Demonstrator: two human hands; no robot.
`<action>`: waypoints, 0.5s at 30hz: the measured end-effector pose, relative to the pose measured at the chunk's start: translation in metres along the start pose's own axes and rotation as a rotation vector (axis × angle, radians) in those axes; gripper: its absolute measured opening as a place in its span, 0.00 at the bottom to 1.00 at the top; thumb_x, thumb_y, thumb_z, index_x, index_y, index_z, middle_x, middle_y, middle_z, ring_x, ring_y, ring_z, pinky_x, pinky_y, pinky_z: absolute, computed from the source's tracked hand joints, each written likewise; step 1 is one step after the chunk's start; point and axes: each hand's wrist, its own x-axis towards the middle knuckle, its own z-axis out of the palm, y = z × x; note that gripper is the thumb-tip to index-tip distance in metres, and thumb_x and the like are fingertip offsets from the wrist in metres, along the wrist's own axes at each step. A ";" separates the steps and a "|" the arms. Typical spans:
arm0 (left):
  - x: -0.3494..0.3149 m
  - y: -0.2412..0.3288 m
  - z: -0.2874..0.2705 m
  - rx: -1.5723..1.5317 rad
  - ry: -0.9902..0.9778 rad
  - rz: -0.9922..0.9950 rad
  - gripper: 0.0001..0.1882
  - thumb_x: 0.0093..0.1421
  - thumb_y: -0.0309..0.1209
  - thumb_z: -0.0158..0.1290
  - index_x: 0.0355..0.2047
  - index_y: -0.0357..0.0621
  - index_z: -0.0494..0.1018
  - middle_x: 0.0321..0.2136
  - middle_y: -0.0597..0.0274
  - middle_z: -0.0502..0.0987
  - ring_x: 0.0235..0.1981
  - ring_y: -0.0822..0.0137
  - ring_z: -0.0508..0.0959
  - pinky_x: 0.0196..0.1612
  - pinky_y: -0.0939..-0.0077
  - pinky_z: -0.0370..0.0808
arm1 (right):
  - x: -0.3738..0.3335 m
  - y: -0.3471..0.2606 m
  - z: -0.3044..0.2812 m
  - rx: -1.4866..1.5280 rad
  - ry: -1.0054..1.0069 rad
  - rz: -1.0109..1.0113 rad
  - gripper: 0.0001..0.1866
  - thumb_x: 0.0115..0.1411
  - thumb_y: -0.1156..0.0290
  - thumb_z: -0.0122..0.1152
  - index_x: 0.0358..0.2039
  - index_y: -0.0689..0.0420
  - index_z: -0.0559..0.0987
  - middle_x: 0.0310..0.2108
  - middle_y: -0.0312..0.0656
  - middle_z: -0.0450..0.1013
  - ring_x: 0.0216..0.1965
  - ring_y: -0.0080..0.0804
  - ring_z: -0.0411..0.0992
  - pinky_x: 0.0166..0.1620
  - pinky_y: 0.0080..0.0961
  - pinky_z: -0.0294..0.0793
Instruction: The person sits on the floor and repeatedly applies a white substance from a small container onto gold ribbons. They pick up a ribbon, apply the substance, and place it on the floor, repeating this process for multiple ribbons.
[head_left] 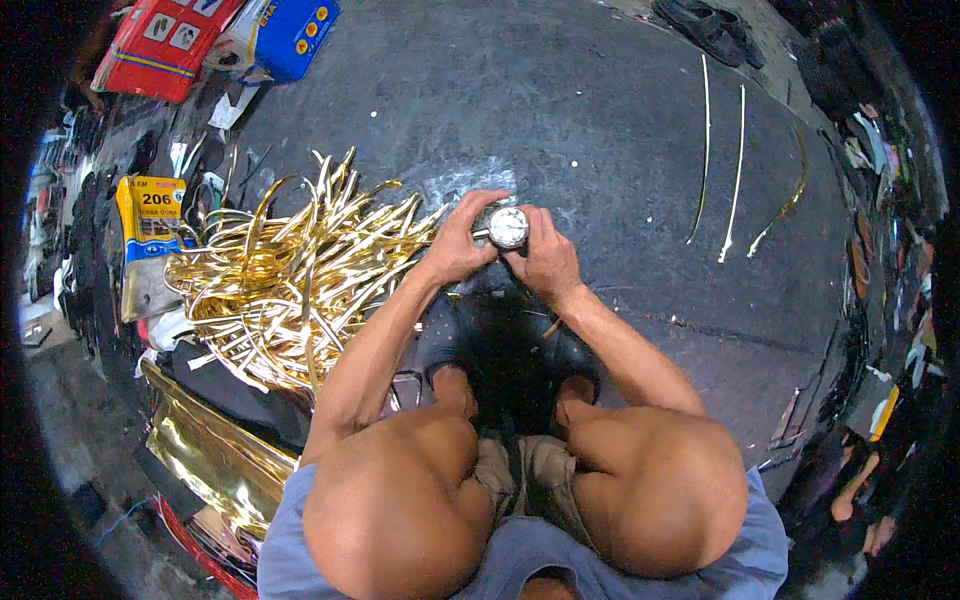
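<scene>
I squat on a dark, scuffed floor covering (630, 300) with pale specks, clutter crowding the left and right sides. My left hand (462, 240) and right hand (548, 258) are close together ahead of my feet, both fingering a round, silvery thing (508, 228), one from each side; I cannot tell whether it is hollow. Left of them spreads a tangled heap of shiny gold strips (290, 300); nearer on the left lies a gold sheet (215, 450). Three thin strips (740, 150) lie well apart from the heap, on the right, with dark slippers (705, 30) at the far right. A red package (160, 50) and a blue one (292, 38) sit far left, their contents hidden; a yellow-topped packet (152, 235) lies beside the heap.
</scene>
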 end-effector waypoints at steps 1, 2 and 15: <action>-0.007 0.007 -0.003 -0.096 -0.064 -0.103 0.34 0.48 0.23 0.63 0.58 0.44 0.71 0.54 0.51 0.76 0.57 0.50 0.76 0.62 0.61 0.72 | 0.000 -0.005 0.003 0.011 -0.026 0.028 0.31 0.50 0.73 0.72 0.54 0.59 0.70 0.46 0.53 0.74 0.46 0.56 0.77 0.45 0.43 0.80; -0.009 0.006 0.000 -0.082 -0.065 -0.090 0.33 0.49 0.24 0.64 0.58 0.44 0.72 0.53 0.51 0.77 0.57 0.50 0.77 0.62 0.61 0.72 | 0.001 -0.007 0.003 0.076 -0.036 0.017 0.31 0.50 0.74 0.72 0.54 0.59 0.70 0.47 0.53 0.74 0.45 0.54 0.77 0.45 0.42 0.80; -0.007 -0.003 0.011 0.014 -0.072 -0.018 0.26 0.51 0.22 0.66 0.52 0.43 0.74 0.47 0.51 0.81 0.51 0.48 0.81 0.52 0.60 0.78 | 0.036 0.055 0.029 0.762 -0.104 0.881 0.09 0.60 0.75 0.67 0.33 0.58 0.73 0.26 0.37 0.74 0.24 0.24 0.71 0.26 0.23 0.69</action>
